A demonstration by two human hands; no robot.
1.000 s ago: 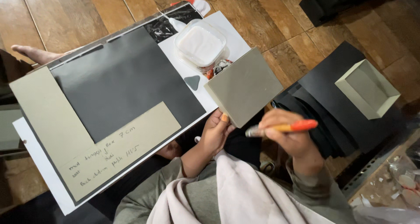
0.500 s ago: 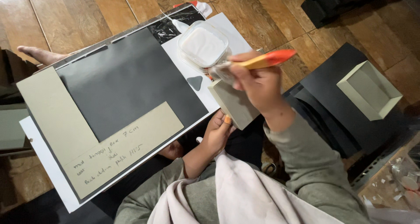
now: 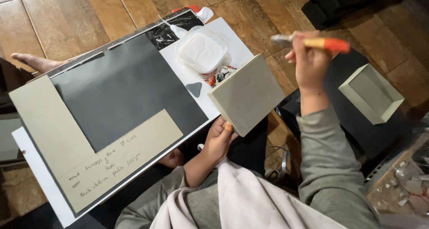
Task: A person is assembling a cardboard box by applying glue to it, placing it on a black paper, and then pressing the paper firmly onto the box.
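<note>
Two hands are occupied: a matte grey cardboard box point(image 3: 247, 94) is gripped by the left hand point(image 3: 219, 137) at the white board's point(image 3: 232, 43) right edge; an orange-handled brush point(image 3: 313, 43) is pinched in the raised right hand point(image 3: 309, 63).

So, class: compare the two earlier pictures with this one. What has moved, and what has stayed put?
The right hand, gripping the orange-handled brush, went from beside the grey box to the white paste tub, then lifted away to the right. The left hand kept holding the grey box's lower edge. The cardboard sheets and open box stayed put.
</note>
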